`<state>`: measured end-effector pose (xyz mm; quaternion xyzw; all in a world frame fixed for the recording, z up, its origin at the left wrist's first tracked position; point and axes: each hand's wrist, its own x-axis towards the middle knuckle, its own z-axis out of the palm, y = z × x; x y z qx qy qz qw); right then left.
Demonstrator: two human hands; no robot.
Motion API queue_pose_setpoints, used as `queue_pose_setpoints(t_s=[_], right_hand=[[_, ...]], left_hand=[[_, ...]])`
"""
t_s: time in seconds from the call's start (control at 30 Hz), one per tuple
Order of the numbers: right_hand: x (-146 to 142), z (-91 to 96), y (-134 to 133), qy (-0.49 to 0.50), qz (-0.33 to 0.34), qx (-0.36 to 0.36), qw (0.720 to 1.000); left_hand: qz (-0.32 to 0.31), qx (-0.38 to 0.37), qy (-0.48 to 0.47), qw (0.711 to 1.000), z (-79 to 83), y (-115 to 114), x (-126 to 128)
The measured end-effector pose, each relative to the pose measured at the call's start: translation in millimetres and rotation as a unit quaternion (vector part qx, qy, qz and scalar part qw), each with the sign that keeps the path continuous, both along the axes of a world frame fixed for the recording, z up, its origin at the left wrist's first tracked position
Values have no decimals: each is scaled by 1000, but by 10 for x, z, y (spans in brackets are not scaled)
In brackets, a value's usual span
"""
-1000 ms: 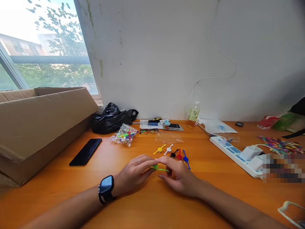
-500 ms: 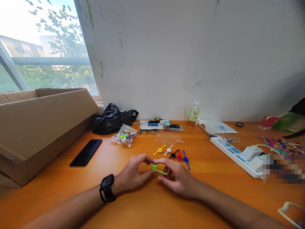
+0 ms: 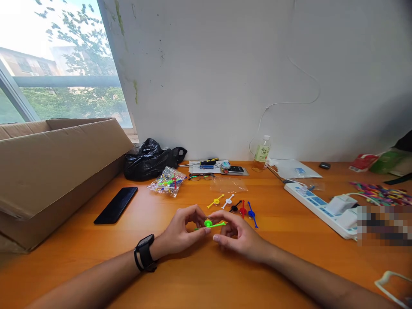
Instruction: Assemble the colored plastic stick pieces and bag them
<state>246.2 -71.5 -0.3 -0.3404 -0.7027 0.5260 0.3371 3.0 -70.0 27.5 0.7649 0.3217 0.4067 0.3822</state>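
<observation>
A green plastic arrow spinner (image 3: 215, 225) with a round disc is held just above the wooden table, between my two hands. My left hand (image 3: 180, 229), with a black watch on its wrist, pinches it between thumb and fingers at the disc end. My right hand (image 3: 240, 236) curls around the other side; its index finger rests by the disc and the arrow's tip meets its fingers, while its thumb stays apart below. Beyond my hands lie similar spinners: yellow (image 3: 216, 201), white (image 3: 228, 201), black (image 3: 235, 207), red (image 3: 243, 209) and blue (image 3: 252, 214).
A clear bag of spinners (image 3: 168, 182) lies by a black plastic bag (image 3: 151, 161). To the left are a phone (image 3: 116, 205) and a cardboard box (image 3: 64, 167). Eyeglasses (image 3: 201, 177), a bottle (image 3: 262, 153) and a power strip (image 3: 318, 210) stand farther back and right.
The green spinner has tilted and turned between my fingers, so its disc now faces me more and its arrow end sits higher. Both hands have barely moved.
</observation>
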Motion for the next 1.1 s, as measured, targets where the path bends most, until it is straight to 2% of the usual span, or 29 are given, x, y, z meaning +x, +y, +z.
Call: queue_pose_setpoints(t_s=[0.47, 1.1], right_hand=[[9, 3, -3, -49, -24, 34, 998], [14, 77, -20, -65, -31, 52, 996]], left_hand=[[8, -51, -23, 998, -19, 3, 3], [50, -1, -11, 999, -45, -16, -9]])
